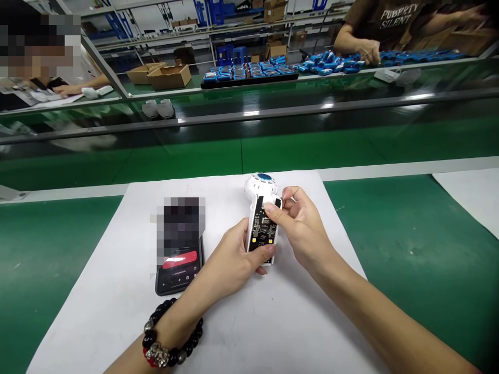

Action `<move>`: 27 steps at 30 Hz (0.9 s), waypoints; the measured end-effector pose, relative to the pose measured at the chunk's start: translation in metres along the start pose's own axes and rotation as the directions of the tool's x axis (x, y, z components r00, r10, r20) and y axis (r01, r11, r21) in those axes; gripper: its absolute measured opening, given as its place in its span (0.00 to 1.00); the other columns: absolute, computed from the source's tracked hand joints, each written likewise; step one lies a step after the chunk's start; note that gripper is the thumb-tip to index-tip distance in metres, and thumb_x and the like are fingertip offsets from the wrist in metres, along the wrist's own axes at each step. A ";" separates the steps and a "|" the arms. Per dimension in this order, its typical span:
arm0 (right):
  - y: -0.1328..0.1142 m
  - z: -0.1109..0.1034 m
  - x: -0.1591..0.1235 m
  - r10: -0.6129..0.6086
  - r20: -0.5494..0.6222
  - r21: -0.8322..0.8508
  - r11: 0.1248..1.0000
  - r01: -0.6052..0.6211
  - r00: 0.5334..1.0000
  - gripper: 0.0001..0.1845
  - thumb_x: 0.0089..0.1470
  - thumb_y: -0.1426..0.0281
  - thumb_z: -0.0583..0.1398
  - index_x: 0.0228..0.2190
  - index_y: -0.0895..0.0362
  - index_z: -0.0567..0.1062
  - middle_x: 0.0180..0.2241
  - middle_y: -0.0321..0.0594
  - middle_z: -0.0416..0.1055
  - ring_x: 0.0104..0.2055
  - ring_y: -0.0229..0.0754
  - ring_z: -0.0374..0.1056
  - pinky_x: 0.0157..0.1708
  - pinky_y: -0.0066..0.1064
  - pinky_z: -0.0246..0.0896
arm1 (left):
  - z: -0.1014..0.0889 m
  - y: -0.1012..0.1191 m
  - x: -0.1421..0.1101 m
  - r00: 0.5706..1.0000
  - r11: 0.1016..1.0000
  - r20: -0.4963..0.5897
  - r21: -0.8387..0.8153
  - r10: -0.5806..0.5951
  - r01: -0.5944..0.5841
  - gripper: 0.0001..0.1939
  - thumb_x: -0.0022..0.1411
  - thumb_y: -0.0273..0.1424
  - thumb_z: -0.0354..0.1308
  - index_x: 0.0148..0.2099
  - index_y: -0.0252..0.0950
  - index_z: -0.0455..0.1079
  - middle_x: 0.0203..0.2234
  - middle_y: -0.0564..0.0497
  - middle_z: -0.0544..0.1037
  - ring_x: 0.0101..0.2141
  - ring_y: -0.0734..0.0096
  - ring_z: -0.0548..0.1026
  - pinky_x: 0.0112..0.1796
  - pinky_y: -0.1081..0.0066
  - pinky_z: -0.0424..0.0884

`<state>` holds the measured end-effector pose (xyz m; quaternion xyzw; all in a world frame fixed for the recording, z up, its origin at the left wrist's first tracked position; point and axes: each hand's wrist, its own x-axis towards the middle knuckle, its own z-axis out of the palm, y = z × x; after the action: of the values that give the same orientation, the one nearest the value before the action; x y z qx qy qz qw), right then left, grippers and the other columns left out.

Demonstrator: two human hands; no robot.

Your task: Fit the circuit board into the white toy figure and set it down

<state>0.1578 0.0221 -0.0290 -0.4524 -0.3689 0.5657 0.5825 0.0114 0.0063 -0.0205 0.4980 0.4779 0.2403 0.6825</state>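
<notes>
My hands hold a white plastic handheld device [262,226] over a sheet of white paper [97,317]. Its casing is open, exposing a black circuit board [262,228] with small components. A round vented head with a blue centre [261,186] points away from me. My left hand [230,259] grips the lower body, with the thumb across the board. My right hand [302,228] pinches the upper edge of the board and casing. A smartphone [180,272], partly blurred, lies face up beside my left hand, not touching it. A black beaded bracelet [169,337] circles my left wrist.
Green bench matting [390,244] surrounds the paper. Ahead, a glass partition [249,111] divides the bench. Beyond it, a co-worker's hands [368,52] work among blue packs, with a black tray [249,78] and cardboard boxes [169,76] nearby. Another person's arm [81,85] is at far left.
</notes>
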 end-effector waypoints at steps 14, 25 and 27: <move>-0.004 -0.004 -0.001 -0.108 0.173 -0.203 0.969 0.143 0.979 0.16 0.62 0.60 0.57 0.49 0.52 0.66 0.30 0.34 0.74 0.33 0.39 0.71 0.39 0.35 0.68 | -0.007 -0.003 0.003 0.977 0.955 -0.134 -0.226 0.164 -0.191 0.29 0.63 0.53 0.58 0.51 0.32 0.69 0.33 0.44 0.78 0.30 0.64 0.79 0.30 0.72 0.74; 0.009 -0.003 -0.007 -0.176 0.135 -0.346 0.914 0.213 0.975 0.19 0.60 0.58 0.61 0.50 0.50 0.66 0.35 0.37 0.75 0.37 0.42 0.73 0.41 0.38 0.70 | -0.017 0.005 -0.001 0.960 0.941 -0.231 -0.260 0.156 -0.216 0.26 0.59 0.52 0.62 0.37 0.30 0.70 0.24 0.47 0.76 0.24 0.69 0.75 0.26 0.74 0.72; 0.007 -0.007 0.001 0.048 0.077 -0.202 0.979 -0.032 0.996 0.31 0.57 0.47 0.60 0.54 0.49 0.61 0.37 0.39 0.75 0.34 0.44 0.73 0.35 0.38 0.72 | -0.016 0.004 -0.003 0.962 0.937 -0.205 -0.260 0.181 -0.232 0.25 0.59 0.52 0.62 0.35 0.31 0.69 0.23 0.48 0.75 0.22 0.71 0.74 0.23 0.75 0.70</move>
<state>0.1624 0.0222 -0.0377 -0.4926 -0.4382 0.5553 0.5070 -0.0035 0.0122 -0.0162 0.4200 0.4426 0.4197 0.6720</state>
